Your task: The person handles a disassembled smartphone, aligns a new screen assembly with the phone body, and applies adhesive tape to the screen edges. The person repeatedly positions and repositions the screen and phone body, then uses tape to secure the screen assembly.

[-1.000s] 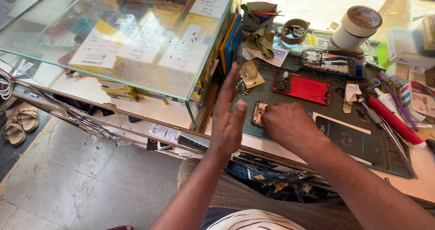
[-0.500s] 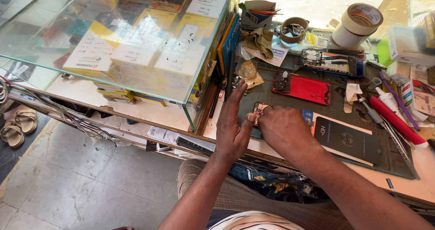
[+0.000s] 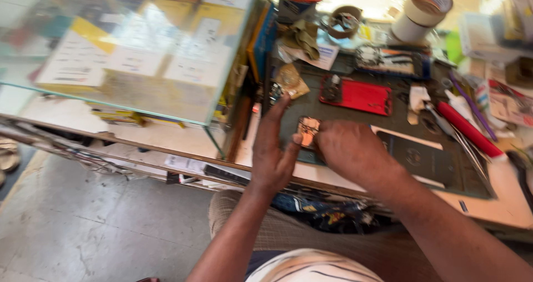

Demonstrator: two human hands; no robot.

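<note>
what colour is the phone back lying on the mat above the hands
Red, the phone back on the dark mat; the head view shows it.

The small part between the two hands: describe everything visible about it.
The small part is a little flat piece, coppery orange with pale and dark patches, seemingly a bit of circuit board; blur hides finer detail. It sits low over the dark green work mat, near the mat's front left corner. The left hand touches its left edge with the thumb, and the right hand grips its right side with the fingertips, covering part of it.
</note>
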